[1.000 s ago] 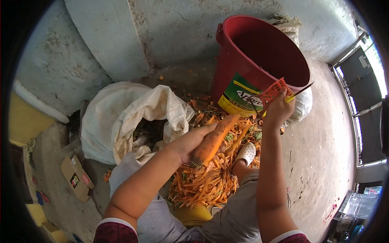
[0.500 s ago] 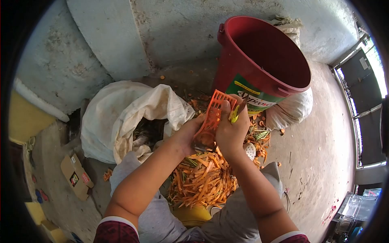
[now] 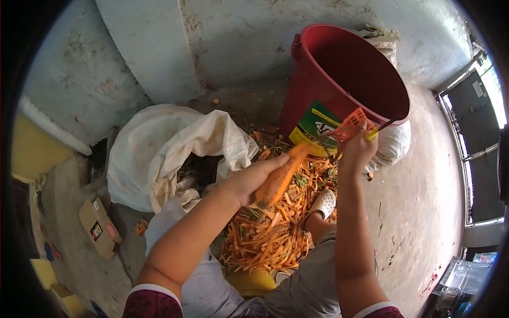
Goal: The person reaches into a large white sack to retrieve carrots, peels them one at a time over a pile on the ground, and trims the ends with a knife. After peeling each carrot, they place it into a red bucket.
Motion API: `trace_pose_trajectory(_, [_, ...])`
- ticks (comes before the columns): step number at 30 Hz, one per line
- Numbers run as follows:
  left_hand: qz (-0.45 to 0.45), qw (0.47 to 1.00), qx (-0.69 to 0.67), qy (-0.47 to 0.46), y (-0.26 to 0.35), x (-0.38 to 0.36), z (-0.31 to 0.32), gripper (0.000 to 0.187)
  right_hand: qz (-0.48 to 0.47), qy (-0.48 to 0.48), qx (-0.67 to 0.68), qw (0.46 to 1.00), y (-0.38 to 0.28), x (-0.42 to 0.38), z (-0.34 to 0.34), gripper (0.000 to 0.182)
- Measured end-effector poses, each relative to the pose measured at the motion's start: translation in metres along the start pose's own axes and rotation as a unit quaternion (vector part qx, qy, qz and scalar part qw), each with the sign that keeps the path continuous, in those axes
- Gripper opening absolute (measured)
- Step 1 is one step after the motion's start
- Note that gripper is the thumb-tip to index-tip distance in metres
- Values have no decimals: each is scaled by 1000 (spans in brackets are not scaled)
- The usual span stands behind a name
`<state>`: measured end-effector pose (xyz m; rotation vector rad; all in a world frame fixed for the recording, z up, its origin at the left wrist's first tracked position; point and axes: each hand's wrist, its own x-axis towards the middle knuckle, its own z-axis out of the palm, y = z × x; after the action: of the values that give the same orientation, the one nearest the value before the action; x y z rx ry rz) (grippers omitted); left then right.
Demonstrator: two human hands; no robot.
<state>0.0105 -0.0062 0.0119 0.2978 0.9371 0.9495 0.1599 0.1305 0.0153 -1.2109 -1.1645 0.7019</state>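
A carrot [image 3: 281, 179], partly peeled to bright orange, lies slanted in my left hand [image 3: 252, 180], whose fingers are wrapped round its side. To the right, my right hand [image 3: 358, 151] is raised before the bucket's label, closed round an orange peeler [image 3: 349, 126] with a slotted plastic handle. A small knife [image 3: 373, 133] with a yellow handle is tucked in that same hand, its dark blade pointing up and right. Beneath both hands spreads a heap of carrot peelings [image 3: 268, 238], mixed with some green bits.
A tall dark-red bucket [image 3: 310, 79] stands ahead on the right, with a white sack [image 3: 397, 144] behind it. On the left sits a big open sack [image 3: 140, 151]. A flattened cardboard box [image 3: 99, 228] lies on the floor. My foot wears a white clog [image 3: 322, 202].
My hands have moved apart. The right one went right with the peeler and knife, while the left stayed nearby with the carrot, now plainly visible. The clog shows more.
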Motion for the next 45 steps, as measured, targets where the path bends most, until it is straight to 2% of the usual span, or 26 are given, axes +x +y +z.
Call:
trace_pose_trajectory(2, [18,997,-76,-13,-4,16,-13,36,39,-79,77,993,-20,-25,7,17])
trace_pose_trajectory(5, [29,989,-144,-25,-5,23,-17,32,-44,-160,66,984,-28,-57,18,13])
trace_pose_trajectory(8, [34,996,-72,-29,1,11,-11,28,-99,-200,34,974,-37,-84,24,12])
trace_pose_trajectory(9, [30,995,-94,1,2,8,-5,29,-120,-209,20,970,-36,-88,24,13])
trace_pose_trajectory(11, [25,988,-138,63,3,5,5,30,-149,-211,-27,966,-39,-91,20,15])
trace_pose_trajectory(15, [22,997,-73,13,0,8,-1,32,-141,-197,-92,966,-42,-88,15,15])
trace_pose_trajectory(18, [23,999,-11,-32,-7,14,-8,34,-142,-143,-127,971,-31,-75,16,14])
trace_pose_trajectory(20, [0,999,20,-31,-13,8,0,37,-106,-67,-117,985,-17,-39,11,15])
trace_pose_trajectory(21, [-32,998,44,-35,-11,0,4,39,-117,-9,-171,978,-19,-21,6,16])
trace_pose_trajectory(23, [-24,998,18,-52,-10,-6,12,38,-82,59,-152,983,13,19,-8,15])
trace_pose_trajectory(25, [-7,995,2,-103,-11,-1,4,37,-99,62,-134,984,6,24,-15,14])
trace_pose_trajectory(26, [-3,996,-20,-84,-9,1,2,37,-109,64,-126,984,0,26,-18,14])
trace_pose_trajectory(27, [1,997,-43,-64,-6,3,0,37,-29,34,-49,998,-26,11,-14,14])
trace_pose_trajectory(30, [27,993,-99,-51,-5,14,-10,39,-37,-59,30,997,-23,-10,-7,14])
trace_pose_trajectory(32, [37,991,-125,-26,-4,16,-7,39,-117,-109,27,987,-27,-32,4,14])
trace_pose_trajectory(34, [25,983,-169,-70,-5,20,-13,37,-83,-170,11,982,-35,-54,9,15])
trace_pose_trajectory(35, [19,977,-190,-92,-6,21,-15,36,-112,-175,-13,978,-39,-64,11,15])
trace_pose_trajectory(37, [17,982,-185,-37,-1,12,1,34,-169,-181,-62,967,-44,-78,14,16])
trace_pose_trajectory(40, [13,987,-163,10,-1,9,6,31,-148,-226,-50,962,-45,-83,11,22])
trace_pose_trajectory(41, [11,988,-154,21,-1,9,5,30,-143,-228,-49,962,-46,-84,10,26])
trace_pose_trajectory(44, [40,998,-48,-24,-3,11,-1,34,-145,-165,-113,969,-40,-77,10,25])
trace_pose_trajectory(45, [22,999,-9,-25,-2,7,1,36,-123,-124,-129,976,-30,-64,11,17])
